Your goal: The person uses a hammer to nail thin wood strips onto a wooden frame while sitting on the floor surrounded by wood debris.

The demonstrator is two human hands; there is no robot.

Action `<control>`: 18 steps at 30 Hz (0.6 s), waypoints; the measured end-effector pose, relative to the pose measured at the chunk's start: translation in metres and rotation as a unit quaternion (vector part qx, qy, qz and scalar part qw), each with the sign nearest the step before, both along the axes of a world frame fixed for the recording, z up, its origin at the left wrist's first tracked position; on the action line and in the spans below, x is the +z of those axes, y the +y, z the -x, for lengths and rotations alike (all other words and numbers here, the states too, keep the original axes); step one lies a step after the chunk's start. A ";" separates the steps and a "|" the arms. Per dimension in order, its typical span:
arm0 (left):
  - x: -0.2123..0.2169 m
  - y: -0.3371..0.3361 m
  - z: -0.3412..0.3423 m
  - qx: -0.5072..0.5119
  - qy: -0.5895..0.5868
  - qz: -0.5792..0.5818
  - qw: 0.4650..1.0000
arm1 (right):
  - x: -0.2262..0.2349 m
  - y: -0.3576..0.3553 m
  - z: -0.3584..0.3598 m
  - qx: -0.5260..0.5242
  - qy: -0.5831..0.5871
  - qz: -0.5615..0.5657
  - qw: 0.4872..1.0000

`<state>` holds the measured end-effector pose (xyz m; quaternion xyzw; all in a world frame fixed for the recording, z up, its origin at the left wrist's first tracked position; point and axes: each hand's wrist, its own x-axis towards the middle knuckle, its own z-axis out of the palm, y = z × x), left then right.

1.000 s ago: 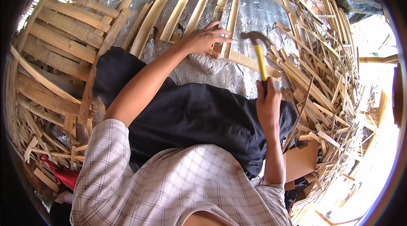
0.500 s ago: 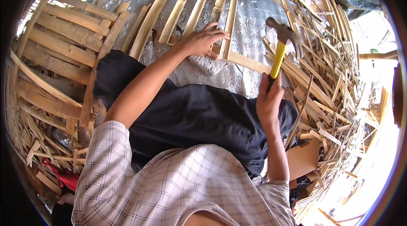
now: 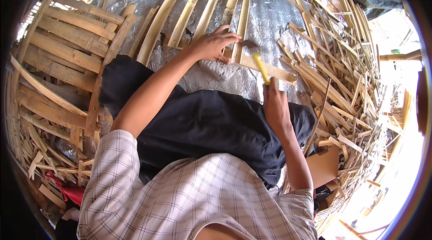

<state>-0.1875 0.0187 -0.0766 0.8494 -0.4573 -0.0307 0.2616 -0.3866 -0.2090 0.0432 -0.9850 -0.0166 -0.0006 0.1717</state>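
My right hand is closed round the dark grip of a claw hammer with a yellow handle. The hammer's head, smeared by motion, is just right of the rightmost bamboo slat, above a bamboo crosspiece. Bent over the slat ends, my left hand has its thumb and fingers curled about a slat where it meets the crosspiece. Whether a nail is between those fingers cannot be made out. A rough grey stone lies beneath the joint. Several slats stretch away from me, side by side.
A bamboo slat panel stands at the left. Heaps of split bamboo crowd the right side. Dark cloth covers my lap. Silvery sheeting lies under the slats, and a piece of cardboard sits at the lower right.
The hammer has swung down and to the left, from upright at the right to beside the rightmost slat. My right hand has moved left with it; my left hand stays almost in place.
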 end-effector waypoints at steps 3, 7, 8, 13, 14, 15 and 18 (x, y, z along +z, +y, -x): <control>0.014 0.000 0.001 0.017 0.033 -0.021 0.999 | 0.005 -0.001 0.000 0.035 0.001 0.039 0.999; 0.014 0.012 0.011 0.036 0.049 -0.047 0.997 | 0.028 0.021 -0.010 -0.020 -0.045 -0.065 0.997; 0.015 0.007 0.008 0.024 0.048 -0.039 0.998 | 0.020 0.021 -0.008 -0.030 -0.093 -0.071 0.993; 0.018 -0.002 0.004 0.011 0.030 -0.050 0.998 | -0.010 0.007 0.006 0.024 0.022 0.005 0.999; 0.021 0.001 0.009 0.015 0.044 -0.072 0.996 | 0.002 0.014 0.005 0.040 0.022 -0.013 0.999; 0.015 0.004 0.007 0.035 0.036 -0.082 0.995 | 0.014 0.018 0.001 0.061 0.018 -0.034 0.997; 0.025 0.005 0.009 0.041 0.073 -0.077 0.994 | 0.024 0.033 -0.002 -0.024 -0.042 -0.088 0.995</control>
